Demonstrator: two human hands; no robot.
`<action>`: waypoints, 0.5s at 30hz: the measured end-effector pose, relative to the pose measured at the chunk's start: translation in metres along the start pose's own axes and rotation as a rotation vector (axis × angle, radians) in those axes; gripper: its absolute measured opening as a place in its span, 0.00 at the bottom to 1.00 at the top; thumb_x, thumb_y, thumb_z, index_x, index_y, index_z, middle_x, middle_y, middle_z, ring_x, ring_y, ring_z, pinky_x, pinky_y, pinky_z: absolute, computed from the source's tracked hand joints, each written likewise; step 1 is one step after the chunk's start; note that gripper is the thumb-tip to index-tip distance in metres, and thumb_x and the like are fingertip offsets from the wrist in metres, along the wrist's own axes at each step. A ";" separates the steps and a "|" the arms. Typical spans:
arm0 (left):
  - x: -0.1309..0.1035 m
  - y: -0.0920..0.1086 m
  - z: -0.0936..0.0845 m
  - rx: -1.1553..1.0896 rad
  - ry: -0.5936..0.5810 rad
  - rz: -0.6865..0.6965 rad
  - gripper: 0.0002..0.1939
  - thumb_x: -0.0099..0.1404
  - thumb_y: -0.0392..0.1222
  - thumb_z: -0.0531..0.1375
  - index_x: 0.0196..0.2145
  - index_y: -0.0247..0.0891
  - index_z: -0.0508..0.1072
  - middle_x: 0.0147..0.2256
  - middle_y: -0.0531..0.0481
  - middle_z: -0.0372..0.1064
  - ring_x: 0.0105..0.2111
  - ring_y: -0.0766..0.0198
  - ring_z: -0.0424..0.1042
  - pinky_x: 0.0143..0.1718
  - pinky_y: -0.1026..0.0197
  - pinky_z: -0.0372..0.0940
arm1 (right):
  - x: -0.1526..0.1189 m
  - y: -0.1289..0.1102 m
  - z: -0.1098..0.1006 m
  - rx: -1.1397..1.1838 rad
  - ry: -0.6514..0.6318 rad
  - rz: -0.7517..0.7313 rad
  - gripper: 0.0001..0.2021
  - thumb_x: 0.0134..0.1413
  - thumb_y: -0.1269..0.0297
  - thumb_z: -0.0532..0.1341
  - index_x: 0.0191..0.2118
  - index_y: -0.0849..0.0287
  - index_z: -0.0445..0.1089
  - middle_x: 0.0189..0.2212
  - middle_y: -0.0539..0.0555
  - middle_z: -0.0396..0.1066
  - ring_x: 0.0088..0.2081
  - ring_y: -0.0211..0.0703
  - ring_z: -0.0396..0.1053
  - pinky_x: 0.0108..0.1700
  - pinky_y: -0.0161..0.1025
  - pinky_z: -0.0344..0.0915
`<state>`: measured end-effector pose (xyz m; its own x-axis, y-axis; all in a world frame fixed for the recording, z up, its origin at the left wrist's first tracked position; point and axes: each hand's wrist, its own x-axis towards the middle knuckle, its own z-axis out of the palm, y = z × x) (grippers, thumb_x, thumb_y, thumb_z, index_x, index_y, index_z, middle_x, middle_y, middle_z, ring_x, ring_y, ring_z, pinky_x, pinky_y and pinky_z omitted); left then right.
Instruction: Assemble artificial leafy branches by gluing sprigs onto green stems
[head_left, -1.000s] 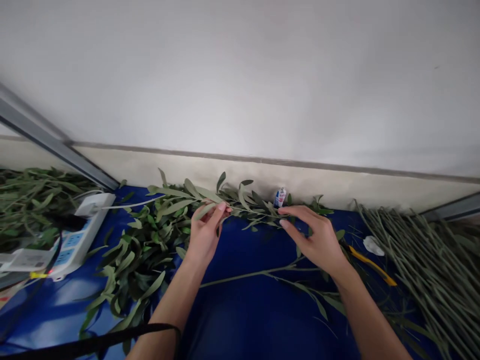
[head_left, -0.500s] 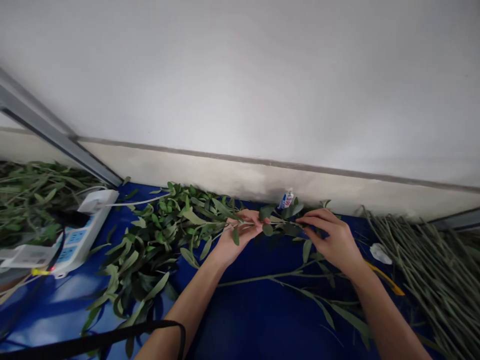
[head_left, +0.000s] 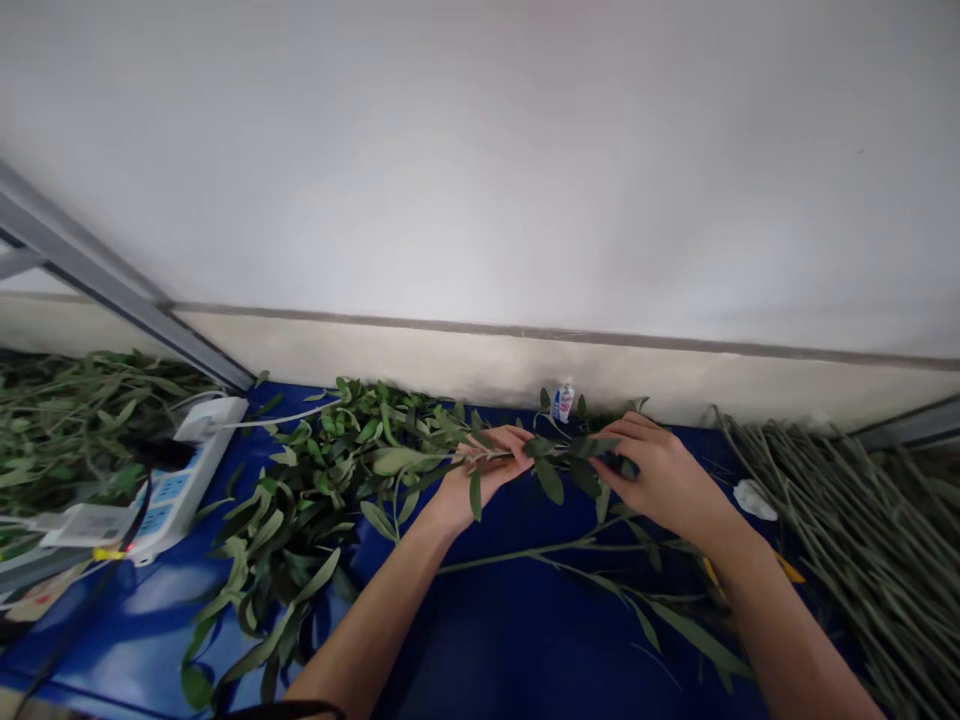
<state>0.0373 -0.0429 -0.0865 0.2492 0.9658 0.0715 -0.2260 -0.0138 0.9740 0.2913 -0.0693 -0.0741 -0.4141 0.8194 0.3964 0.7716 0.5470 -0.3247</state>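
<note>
A leafy green sprig (head_left: 549, 480) stretches between my two hands above the blue surface (head_left: 517, 620). My left hand (head_left: 480, 475) is closed around its stem, fingers pointing right. My right hand (head_left: 649, 465) pinches the sprig's leaves at the right, thumb and fingers close together. Just beneath the hands lies a longer branch (head_left: 536, 551) with narrow leaves, running to the right under my right forearm. A heap of leafy sprigs (head_left: 300, 500) is to the left of my left hand.
A white power strip (head_left: 180, 480) with cables lies at the left, near more greenery (head_left: 90, 410). Bare stems (head_left: 847, 540) are piled at the right, beside a crumpled white piece (head_left: 754, 500). A small blue-and-white tube (head_left: 562, 403) stands by the wall (head_left: 480, 180).
My right hand has moved slightly left along the sprig, and the leaves between the hands have turned. The view has shifted slightly. The left hand keeps its hold.
</note>
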 end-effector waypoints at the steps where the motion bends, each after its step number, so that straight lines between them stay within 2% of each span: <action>1: 0.002 0.001 0.003 -0.009 -0.026 -0.007 0.15 0.53 0.49 0.76 0.23 0.38 0.79 0.39 0.41 0.80 0.41 0.48 0.81 0.49 0.47 0.75 | 0.000 0.000 -0.002 -0.012 -0.022 -0.006 0.07 0.64 0.68 0.61 0.36 0.57 0.77 0.38 0.59 0.78 0.43 0.55 0.74 0.45 0.53 0.76; 3: 0.007 0.005 0.011 -0.035 -0.095 -0.023 0.12 0.55 0.48 0.75 0.32 0.39 0.82 0.43 0.40 0.80 0.46 0.46 0.80 0.53 0.45 0.73 | -0.001 0.003 -0.007 -0.038 -0.048 0.001 0.09 0.65 0.69 0.60 0.34 0.56 0.77 0.36 0.59 0.78 0.42 0.56 0.75 0.43 0.51 0.76; 6: 0.018 0.013 0.023 -0.118 -0.178 -0.013 0.25 0.58 0.45 0.75 0.52 0.42 0.79 0.55 0.39 0.77 0.55 0.43 0.77 0.58 0.44 0.71 | -0.004 0.012 -0.019 -0.019 -0.024 0.089 0.09 0.63 0.71 0.59 0.38 0.56 0.78 0.37 0.58 0.79 0.40 0.54 0.78 0.42 0.48 0.76; 8: 0.027 0.015 0.027 -0.086 -0.165 0.046 0.28 0.61 0.45 0.72 0.58 0.44 0.74 0.59 0.39 0.73 0.56 0.45 0.76 0.58 0.47 0.71 | -0.007 0.020 -0.029 0.016 0.064 0.210 0.07 0.62 0.70 0.62 0.37 0.56 0.78 0.36 0.56 0.81 0.37 0.51 0.79 0.39 0.45 0.76; 10: 0.036 0.012 0.026 0.119 -0.102 0.130 0.22 0.69 0.49 0.65 0.59 0.42 0.74 0.54 0.38 0.77 0.51 0.49 0.79 0.53 0.49 0.74 | -0.006 0.025 -0.039 0.063 0.196 0.330 0.04 0.60 0.68 0.64 0.36 0.55 0.78 0.33 0.54 0.81 0.33 0.50 0.79 0.36 0.42 0.75; 12: 0.046 0.004 0.024 0.352 -0.056 0.187 0.18 0.73 0.51 0.60 0.54 0.39 0.76 0.46 0.39 0.81 0.46 0.50 0.81 0.47 0.51 0.76 | 0.000 0.024 -0.046 0.160 0.318 0.404 0.02 0.58 0.66 0.66 0.36 0.55 0.78 0.31 0.52 0.81 0.31 0.48 0.80 0.35 0.40 0.76; 15: 0.057 -0.010 0.020 0.563 -0.063 0.246 0.12 0.71 0.47 0.61 0.47 0.39 0.80 0.44 0.40 0.80 0.46 0.50 0.80 0.49 0.50 0.75 | 0.025 0.015 -0.048 0.355 0.468 0.437 0.03 0.56 0.65 0.67 0.36 0.56 0.78 0.32 0.53 0.82 0.33 0.48 0.81 0.37 0.40 0.78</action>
<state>0.0721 0.0067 -0.0874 0.3117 0.9001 0.3045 0.2435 -0.3854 0.8900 0.3155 -0.0492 -0.0279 0.2066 0.8601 0.4663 0.5831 0.2745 -0.7646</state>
